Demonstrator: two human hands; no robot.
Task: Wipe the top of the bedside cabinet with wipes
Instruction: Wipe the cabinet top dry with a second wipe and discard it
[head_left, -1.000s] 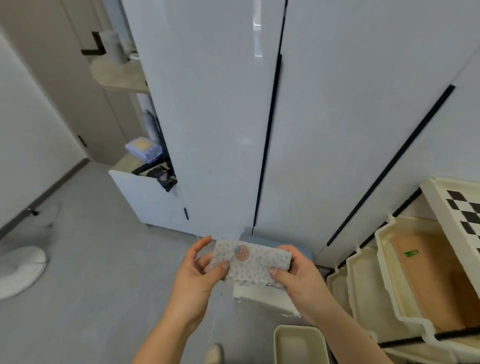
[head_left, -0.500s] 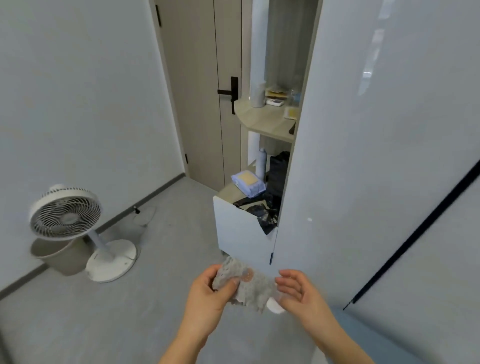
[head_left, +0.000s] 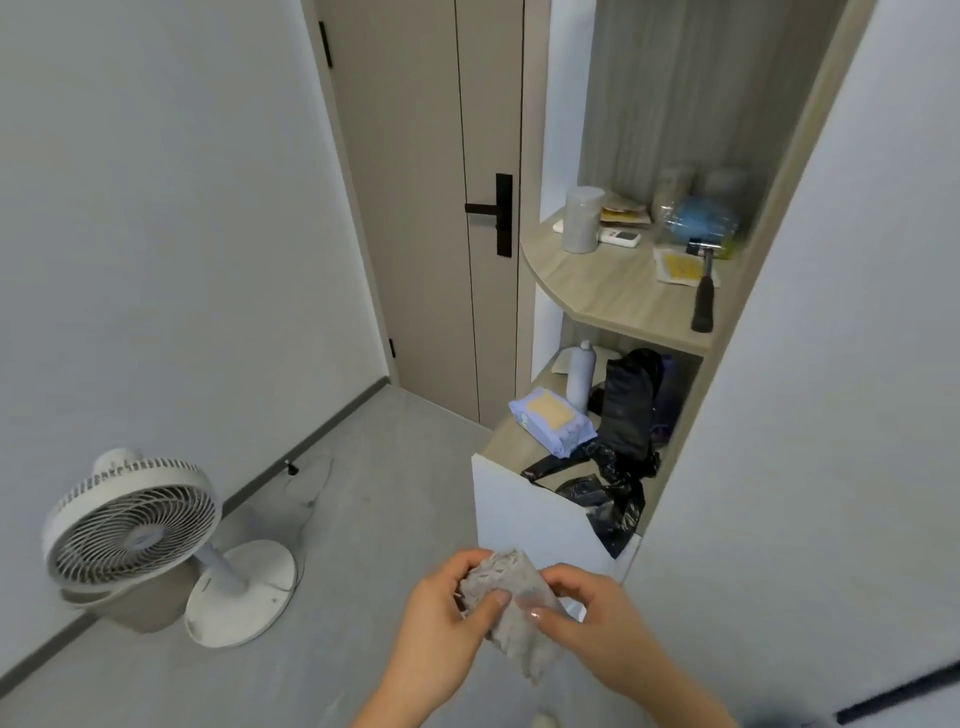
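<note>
Head view: wipe (head_left: 511, 603), grey, crumpled, dotted pattern, held low in the middle of the view. Long axis runs from upper left, near the left thumb, down to the lower right, where a loose end hangs under the right hand. Left hand (head_left: 441, 618) clamped on the upper end, thumb pressing over the front. Right hand (head_left: 587, 618) pinching the middle with thumb and forefinger, other fingers curled behind. Both hands closed on the one wipe, so neither is free.

Cabinet top: no bedside cabinet can be made out for certain. Nearest candidate is the low white unit (head_left: 524, 519) straight ahead and just above the hands, slightly to the right side. Its wooden top carries a pack of wipes (head_left: 550, 421), a pale bottle (head_left: 581, 375) and black bags (head_left: 618, 452), some spilling over the front edge. Upper shelf (head_left: 613, 291) holds a hammer (head_left: 702, 296), a canister (head_left: 582, 218) and small clutter.

Judgement: if that unit is the target, it lies forward and up from the wipe, and the right hand is slightly nearer to it. Bare wood is scarce there; the near left corner looks the most open.

Outward: fan (head_left: 140, 530) on the floor at left, well apart. Door (head_left: 431, 208) behind, shut.
</note>
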